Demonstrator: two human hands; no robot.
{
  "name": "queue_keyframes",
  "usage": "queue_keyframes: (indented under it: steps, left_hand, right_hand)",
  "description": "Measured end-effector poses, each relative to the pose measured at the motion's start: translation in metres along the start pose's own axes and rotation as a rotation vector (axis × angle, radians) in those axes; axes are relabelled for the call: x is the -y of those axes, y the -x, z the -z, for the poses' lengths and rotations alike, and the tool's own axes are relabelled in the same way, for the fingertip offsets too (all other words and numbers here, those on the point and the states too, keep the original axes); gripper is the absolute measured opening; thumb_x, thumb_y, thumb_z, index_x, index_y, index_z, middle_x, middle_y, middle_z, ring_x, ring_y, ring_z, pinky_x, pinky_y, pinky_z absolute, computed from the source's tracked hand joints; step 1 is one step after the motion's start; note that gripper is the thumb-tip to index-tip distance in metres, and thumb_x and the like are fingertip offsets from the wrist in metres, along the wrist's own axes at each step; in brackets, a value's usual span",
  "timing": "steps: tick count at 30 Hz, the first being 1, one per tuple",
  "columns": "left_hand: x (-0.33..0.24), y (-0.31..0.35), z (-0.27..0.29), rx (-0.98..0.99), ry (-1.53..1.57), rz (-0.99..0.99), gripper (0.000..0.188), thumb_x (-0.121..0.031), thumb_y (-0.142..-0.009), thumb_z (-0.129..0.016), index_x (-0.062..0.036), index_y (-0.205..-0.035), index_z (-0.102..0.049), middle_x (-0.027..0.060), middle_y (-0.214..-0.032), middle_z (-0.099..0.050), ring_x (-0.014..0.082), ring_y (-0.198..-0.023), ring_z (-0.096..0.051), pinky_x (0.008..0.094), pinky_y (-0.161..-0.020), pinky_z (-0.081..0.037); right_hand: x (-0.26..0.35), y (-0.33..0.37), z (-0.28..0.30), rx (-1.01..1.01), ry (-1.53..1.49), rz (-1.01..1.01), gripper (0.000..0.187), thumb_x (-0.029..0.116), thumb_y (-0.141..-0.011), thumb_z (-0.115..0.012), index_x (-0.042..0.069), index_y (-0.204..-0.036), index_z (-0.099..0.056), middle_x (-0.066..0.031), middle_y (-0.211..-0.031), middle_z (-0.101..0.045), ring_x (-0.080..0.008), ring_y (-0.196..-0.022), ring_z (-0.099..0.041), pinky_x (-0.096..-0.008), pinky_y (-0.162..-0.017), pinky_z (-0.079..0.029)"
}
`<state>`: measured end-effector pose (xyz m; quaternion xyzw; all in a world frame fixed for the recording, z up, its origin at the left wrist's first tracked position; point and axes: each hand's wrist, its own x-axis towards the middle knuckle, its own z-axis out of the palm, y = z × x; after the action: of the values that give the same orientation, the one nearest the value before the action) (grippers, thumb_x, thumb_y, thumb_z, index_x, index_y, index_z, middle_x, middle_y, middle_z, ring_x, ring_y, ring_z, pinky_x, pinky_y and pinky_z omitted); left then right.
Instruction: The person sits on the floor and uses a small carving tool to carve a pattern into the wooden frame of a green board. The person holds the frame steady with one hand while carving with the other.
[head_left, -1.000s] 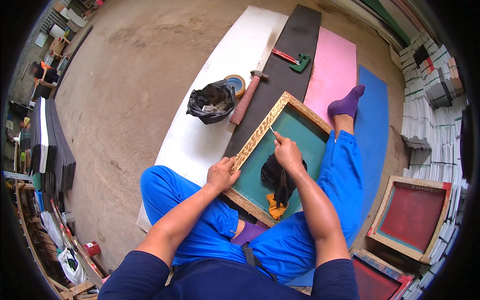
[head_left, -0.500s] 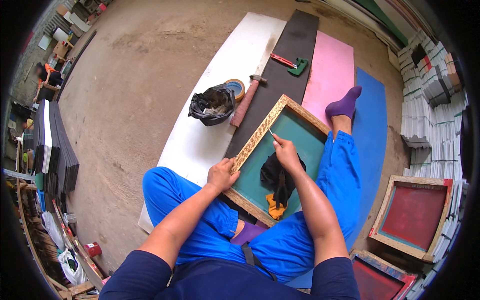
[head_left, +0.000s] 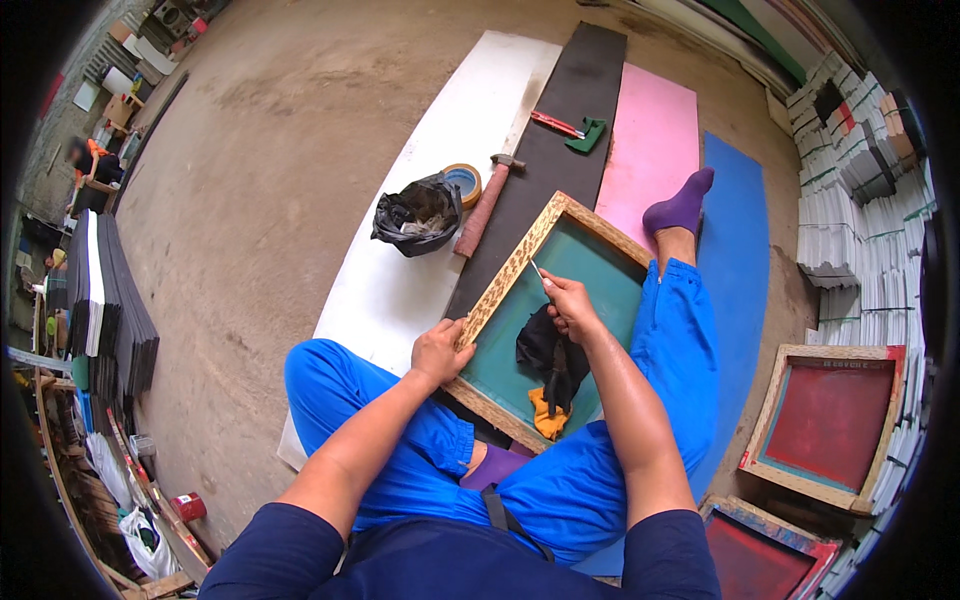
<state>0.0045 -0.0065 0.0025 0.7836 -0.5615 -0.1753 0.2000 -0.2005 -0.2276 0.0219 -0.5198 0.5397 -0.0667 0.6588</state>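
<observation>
A wooden screen-printing frame point(head_left: 508, 276) with green mesh point(head_left: 592, 258) lies tilted between my legs. My left hand point(head_left: 440, 352) is closed round its left rail near the lower corner. In my right hand point(head_left: 570, 305) is a thin, pale rod-like tool point(head_left: 537, 269), its kind unclear; the tip meets the left rail's inner edge, or nearly so. Dark marks speckle that rail. A crumpled black cloth point(head_left: 538, 342) and a yellow-orange cloth point(head_left: 548, 412) rest on the mesh below my right hand, partly covered by my forearm.
Beyond the frame lie a hammer point(head_left: 483, 212), a tape roll point(head_left: 464, 183), a black plastic bag point(head_left: 417, 215), a red cutter point(head_left: 557, 124) and a green tool point(head_left: 586, 136). White, black, pink and blue sheets cover the floor. Red-mesh frames point(head_left: 830, 423) stand right, beside stacked white bundles point(head_left: 830, 230).
The view has shifted slightly. My right hand and the thin tool have moved a little along the left rail, and the tool's shaft shows more. My left hand keeps its hold.
</observation>
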Motion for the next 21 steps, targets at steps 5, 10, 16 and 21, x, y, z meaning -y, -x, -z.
queue_keyframes:
  steps: [5,10,16,21]
  left_hand:
    - [-0.003,-0.002,-0.002,-0.015,0.011,-0.013,0.051,-0.039,-0.087,-0.077,-0.0112,-0.130,-0.069,0.0077,-0.106,-0.070,0.0325,-0.095,-0.071,0.0451,-0.083,-0.059]
    - [-0.001,0.001,0.003,-0.007,0.012,0.015,0.051,-0.038,-0.087,-0.077,-0.0118,-0.130,-0.070,0.0079,-0.105,-0.070,0.0324,-0.095,-0.071,0.0450,-0.083,-0.059]
    - [-0.004,-0.001,0.002,-0.018,0.030,-0.002,0.050,-0.037,-0.086,-0.078,-0.0116,-0.129,-0.070,0.0082,-0.105,-0.070,0.0326,-0.094,-0.071,0.0444,-0.082,-0.059]
    - [-0.007,-0.001,0.005,-0.008,0.035,0.013,0.051,-0.037,-0.086,-0.078,-0.0109,-0.130,-0.070,0.0086,-0.105,-0.070,0.0323,-0.094,-0.072,0.0436,-0.082,-0.059]
  right_hand:
    - [-0.029,-0.020,0.009,-0.320,0.717,0.654,0.045,0.033,-0.107,-0.062,0.015,-0.149,-0.063,-0.0089,-0.084,-0.073,-0.0188,-0.070,-0.065,-0.0384,-0.063,-0.053]
    - [0.026,0.002,0.001,-0.019,0.025,-0.057,0.042,0.029,-0.104,-0.064,0.017,-0.144,-0.066,-0.0193,-0.112,-0.077,-0.0257,-0.102,-0.072,-0.0419,-0.092,-0.054]
    - [0.031,0.002,0.016,-0.218,0.539,0.273,0.040,0.029,-0.104,-0.061,0.024,-0.142,-0.068,-0.0223,-0.120,-0.075,-0.0371,-0.110,-0.073,-0.0479,-0.096,-0.055]
    - [0.050,0.007,0.013,-0.355,0.733,0.323,0.038,0.033,-0.105,-0.056,0.028,-0.141,-0.068,-0.0202,-0.120,-0.074,-0.0437,-0.111,-0.070,-0.0539,-0.095,-0.056]
